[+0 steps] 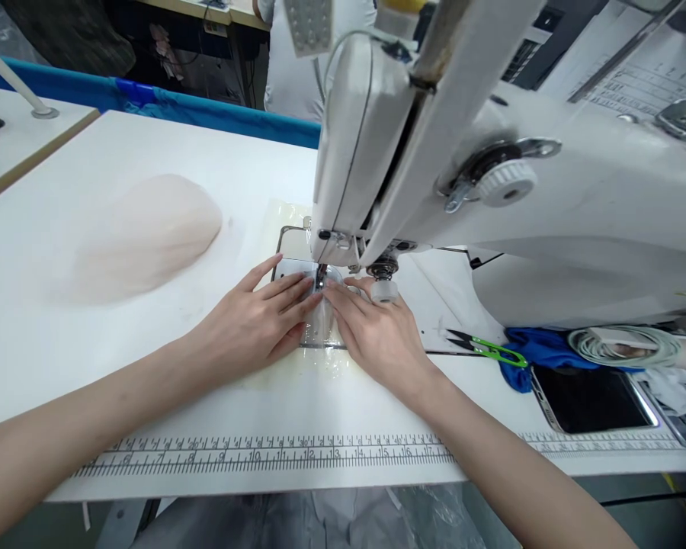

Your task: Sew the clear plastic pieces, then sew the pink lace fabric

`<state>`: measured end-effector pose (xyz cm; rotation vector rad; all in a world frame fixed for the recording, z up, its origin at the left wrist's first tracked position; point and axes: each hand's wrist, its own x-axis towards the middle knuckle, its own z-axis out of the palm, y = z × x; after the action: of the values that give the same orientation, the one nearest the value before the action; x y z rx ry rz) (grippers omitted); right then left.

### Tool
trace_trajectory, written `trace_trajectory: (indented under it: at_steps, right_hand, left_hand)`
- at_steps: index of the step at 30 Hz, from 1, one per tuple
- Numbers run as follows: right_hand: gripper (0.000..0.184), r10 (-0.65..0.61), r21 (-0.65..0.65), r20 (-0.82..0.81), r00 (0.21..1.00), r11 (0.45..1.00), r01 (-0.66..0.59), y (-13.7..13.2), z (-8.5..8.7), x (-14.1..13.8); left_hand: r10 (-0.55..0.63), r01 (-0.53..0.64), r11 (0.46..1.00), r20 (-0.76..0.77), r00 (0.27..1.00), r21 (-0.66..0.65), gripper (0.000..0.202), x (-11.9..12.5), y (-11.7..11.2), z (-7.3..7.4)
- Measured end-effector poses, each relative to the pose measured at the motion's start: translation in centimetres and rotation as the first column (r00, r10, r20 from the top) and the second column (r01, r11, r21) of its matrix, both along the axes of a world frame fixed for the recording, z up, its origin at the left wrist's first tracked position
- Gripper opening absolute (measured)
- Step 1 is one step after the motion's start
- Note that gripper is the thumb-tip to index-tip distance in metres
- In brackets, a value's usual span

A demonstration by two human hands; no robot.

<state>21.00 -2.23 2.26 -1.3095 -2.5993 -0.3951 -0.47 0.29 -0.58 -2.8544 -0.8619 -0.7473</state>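
My left hand (260, 319) lies fairly flat on the metal plate (320, 328) of a white sewing machine (351, 145), its fingers stretched out with the tips beside the presser foot (321, 276). From the other side, my right hand (377, 329) rests with its extended fingertips close to the foot, partly behind a white-capped knob (384, 290). Both sets of fingertips nearly meet in front of the needle area. No fabric can be made out under either hand. A pale beige, rounded, cup-like piece (165, 236), blurred at its left edge, appears on the table to the left.
Green-handled thread snips (495, 351) lie right of the machine plate, near a blue cloth (523, 374), a coil of pale cord (623, 347) and a phone (591, 400). A printed ruler strip (274, 454) runs along the front table edge. Another person (294, 72) sits beyond the blue-edged table.
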Motion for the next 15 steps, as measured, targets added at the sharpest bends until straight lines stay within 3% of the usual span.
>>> trace_trajectory:
  at_steps: [5,8,13,15]
  right_hand:
    - [0.03,0.044,0.035,-0.039,0.998,0.998,-0.043,-0.1,0.0,0.1]
    - [0.025,0.103,0.057,-0.075,0.992,0.993,-0.099,-0.5,0.3,0.2]
    - [0.012,0.23,-0.03,-0.199,0.952,0.97,-0.241,-1.1,0.9,0.6]
    - [0.027,0.243,-0.085,-0.268,0.932,0.958,-0.274,-1.2,1.1,0.8]
  left_hand:
    - [0.008,-0.008,1.0,0.004,1.0,0.022,0.043,-0.1,-0.1,0.1]
    - [-0.061,0.057,0.996,0.049,0.997,0.075,0.05,-0.3,-0.4,0.4]
    - [-0.185,0.168,0.958,0.053,0.981,0.232,0.018,-0.9,-0.7,0.6]
    - [-0.187,0.172,0.954,0.04,0.981,0.246,0.017,-1.0,-0.7,0.5]
